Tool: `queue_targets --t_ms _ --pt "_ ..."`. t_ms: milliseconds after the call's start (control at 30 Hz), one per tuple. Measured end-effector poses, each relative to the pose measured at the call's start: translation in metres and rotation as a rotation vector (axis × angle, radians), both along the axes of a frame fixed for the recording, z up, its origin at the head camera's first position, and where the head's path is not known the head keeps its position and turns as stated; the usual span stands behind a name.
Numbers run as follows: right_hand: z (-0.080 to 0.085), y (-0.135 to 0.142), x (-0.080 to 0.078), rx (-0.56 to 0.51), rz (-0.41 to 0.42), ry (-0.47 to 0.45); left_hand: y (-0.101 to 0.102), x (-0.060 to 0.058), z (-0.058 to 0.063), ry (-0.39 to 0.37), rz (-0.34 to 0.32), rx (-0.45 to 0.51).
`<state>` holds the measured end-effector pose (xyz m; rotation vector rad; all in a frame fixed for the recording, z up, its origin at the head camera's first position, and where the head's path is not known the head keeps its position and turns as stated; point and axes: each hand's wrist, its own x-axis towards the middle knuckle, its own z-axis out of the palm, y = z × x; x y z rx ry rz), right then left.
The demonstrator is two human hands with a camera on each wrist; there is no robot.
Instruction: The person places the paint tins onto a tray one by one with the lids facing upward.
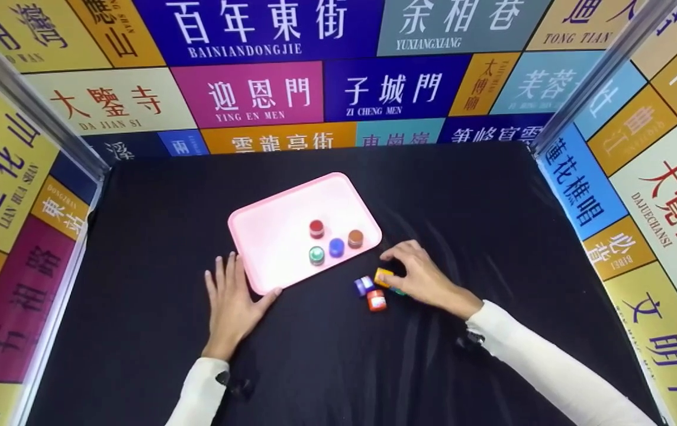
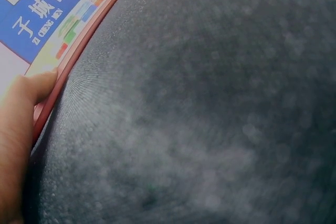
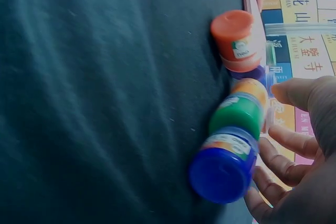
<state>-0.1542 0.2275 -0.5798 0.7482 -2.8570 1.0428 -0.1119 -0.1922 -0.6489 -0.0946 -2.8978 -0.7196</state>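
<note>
A pink tray [image 1: 267,225] lies on a black cloth and holds a red jar [image 1: 316,228], a brown jar [image 1: 355,238], a blue jar [image 1: 336,247] and a green jar [image 1: 316,255]. My left hand [image 1: 232,302] lies flat on the cloth with its thumb [image 2: 37,85] against the tray's near rim [image 2: 79,51]. Right of the tray, my right hand [image 1: 418,275] hovers over a cluster of small jars: a yellow one [image 1: 383,276], a blue-lidded one [image 3: 223,163], an orange-red one [image 3: 237,38] and a green one [image 3: 239,114]. Its fingers [image 3: 283,140] curl loosely beside them, gripping none.
Walls covered in coloured signs [image 1: 250,92] enclose the cloth on three sides, with metal posts [image 1: 31,112] at the back corners. Bare black cloth [image 1: 492,225] stretches around the tray and the hands.
</note>
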Motion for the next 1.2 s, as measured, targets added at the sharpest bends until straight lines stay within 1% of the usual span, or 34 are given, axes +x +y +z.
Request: queue_targets --t_ms 300,533,667,867,1200 --pt "-0.010 0.004 0.010 0.011 -0.015 -0.027 0.000 -0.001 0.001 0.005 0.000 0.000" --pt "-0.013 0.002 0.014 0.012 -0.022 -0.028 0.001 0.000 0.002 0.000 -0.004 0.000" --pt "-0.014 0.000 0.014 0.013 -0.015 -0.004 0.000 0.000 0.002 0.000 -0.002 0.002" --pt "-0.015 -0.003 0.011 0.049 -0.009 0.027 -0.001 0.000 0.001 -0.006 0.003 0.006" --pt "-0.012 -0.013 0.006 0.100 -0.042 -0.017 0.000 0.000 0.001 0.001 0.003 0.014"
